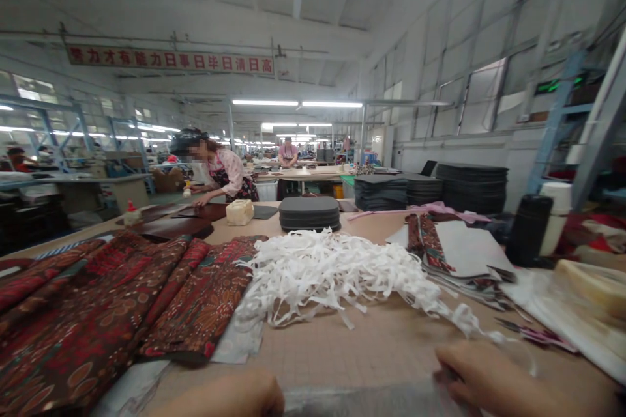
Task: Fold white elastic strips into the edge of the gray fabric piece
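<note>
White strips (332,273), big tangled heap of them, sit mid-table on the tan worktable (342,345), and one long strand trails off toward the bottom right, ending at the right hand (493,381). Right hand's low at the frame edge, fingers curled at the near end of that strand w/ a clear film-like sheet (372,401) under it; looks like it's pinching the strip, tho blur makes the grip hard to read. Left hand (229,397) barely pokes in at the bottom, only the top of it visible, can't tell if it's clenched or loose; it sits just beside the same clear sheet.

Left of the heap: patterned red-brown fabric pieces (112,313) fanned out, overlapping, touching the strips' edge. Behind the heap, a stack of dark grey pads (309,212), a pale yellow block (239,212) next to it. Right side: pile of grey boards (464,251) w/ patterned trim, black cylinder (528,228) and white container (557,215) near them. Far left at the table's end, a co-worker (220,172) leans over dark brown pieces, well apart from the hands.
</note>
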Available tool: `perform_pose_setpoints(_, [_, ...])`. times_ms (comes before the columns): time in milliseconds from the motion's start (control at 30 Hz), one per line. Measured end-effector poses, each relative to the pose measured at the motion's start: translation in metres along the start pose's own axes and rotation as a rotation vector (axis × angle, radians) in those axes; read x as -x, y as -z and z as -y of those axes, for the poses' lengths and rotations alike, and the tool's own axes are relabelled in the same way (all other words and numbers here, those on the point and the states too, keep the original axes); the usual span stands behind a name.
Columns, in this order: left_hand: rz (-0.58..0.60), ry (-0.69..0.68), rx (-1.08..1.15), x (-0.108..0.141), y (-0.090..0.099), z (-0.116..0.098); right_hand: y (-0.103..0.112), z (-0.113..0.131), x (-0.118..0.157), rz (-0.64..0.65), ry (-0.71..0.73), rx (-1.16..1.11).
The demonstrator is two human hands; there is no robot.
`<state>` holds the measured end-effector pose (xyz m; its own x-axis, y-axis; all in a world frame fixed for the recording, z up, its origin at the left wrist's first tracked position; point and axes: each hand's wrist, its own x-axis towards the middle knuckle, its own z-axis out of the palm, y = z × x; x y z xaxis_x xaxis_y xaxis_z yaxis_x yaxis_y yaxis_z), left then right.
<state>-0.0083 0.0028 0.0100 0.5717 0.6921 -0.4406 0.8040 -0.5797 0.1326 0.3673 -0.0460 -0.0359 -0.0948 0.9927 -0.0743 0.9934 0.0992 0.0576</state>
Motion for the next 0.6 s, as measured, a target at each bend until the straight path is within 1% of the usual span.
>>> perform_pose_setpoints(33, [0.004,0.008,-0.015,0.002,0.004,0.003,0.008,0.004,-0.005,-0.017,0.002,0.014])
perform_pose_setpoints(100, [0.001,-0.019,0.022,0.003,0.010,0.010,0.024,0.021,-0.021,-0.076,0.060,0.016])
perform_pose_setpoints(167, [-0.019,-0.043,0.087,0.000,0.014,0.018,0.037,0.049,-0.044,-0.143,0.177,-0.005])
perform_pose_setpoints(200, [-0.045,-0.056,0.113,-0.003,0.015,0.021,0.042,0.064,-0.058,-0.209,0.258,-0.009])
perform_pose_setpoints(233, [-0.086,-0.071,0.124,-0.007,0.017,0.025,0.045,0.079,-0.074,-0.242,0.304,-0.008])
perform_pose_setpoints(267, [-0.142,-0.089,0.121,-0.013,0.017,0.028,0.047,0.094,-0.090,-0.264,0.340,-0.007])
perform_pose_setpoints(333, [-0.291,-0.112,0.090,-0.027,0.018,0.031,0.046,0.119,-0.123,-0.320,0.415,-0.011])
perform_pose_setpoints(433, [-0.529,-0.080,0.029,-0.054,0.019,0.031,0.039,0.145,-0.165,-0.415,0.512,-0.066])
perform_pose_setpoints(533, [-0.719,-0.037,-0.031,-0.081,0.019,0.034,0.037,0.155,-0.192,-0.516,0.555,-0.197])
perform_pose_setpoints(600, [-0.777,-0.028,-0.065,-0.099,0.017,0.041,0.046,0.149,-0.203,-0.624,0.519,-0.345])
